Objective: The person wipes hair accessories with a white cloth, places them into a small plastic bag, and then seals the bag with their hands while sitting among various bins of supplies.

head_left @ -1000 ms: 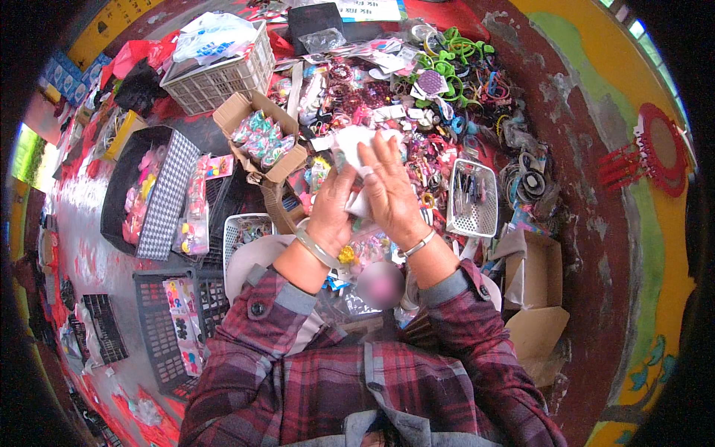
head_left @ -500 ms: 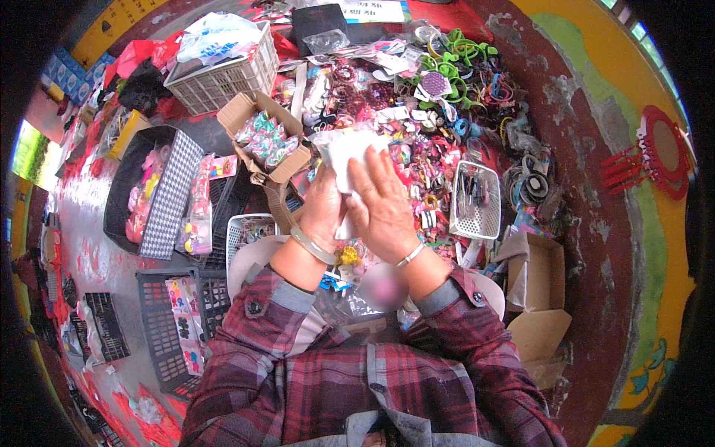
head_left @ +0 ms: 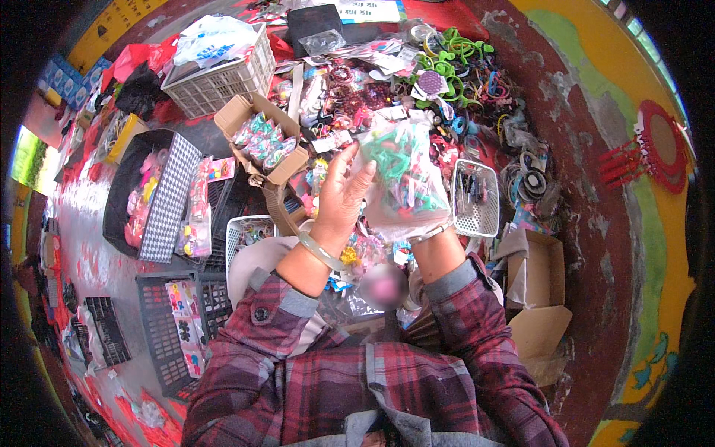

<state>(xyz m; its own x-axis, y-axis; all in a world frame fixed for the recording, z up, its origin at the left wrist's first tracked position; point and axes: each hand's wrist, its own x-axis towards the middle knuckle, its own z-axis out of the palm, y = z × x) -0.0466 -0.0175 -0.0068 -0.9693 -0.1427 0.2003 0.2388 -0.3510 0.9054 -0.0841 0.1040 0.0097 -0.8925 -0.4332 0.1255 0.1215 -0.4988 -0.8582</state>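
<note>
A clear plastic bag (head_left: 406,182) of small green and pink pieces is raised above the pile of hair accessories (head_left: 357,97), in front of the person. The left hand (head_left: 339,200) is at its left edge, fingers loosely extended and thumb spread away from them, the thumb overlapping the bag's edge; whether it presses there cannot be told. The right hand (head_left: 435,238) lies under the bag, its fingers mostly hidden, so their grip cannot be told.

Left of the bag, an open cardboard box (head_left: 288,166) holds shiny green and pink packets. Right of it, a white plastic basket (head_left: 477,226) contains slim dark items. Farther left, a houndstooth-sided fabric bin (head_left: 170,200) holds pink and yellow pieces, and a dark plastic crate (head_left: 154,316) below it carries a card of colourful ornaments. A beige crate (head_left: 223,88) stands at upper left, a white plastic bag (head_left: 216,37) on top
</note>
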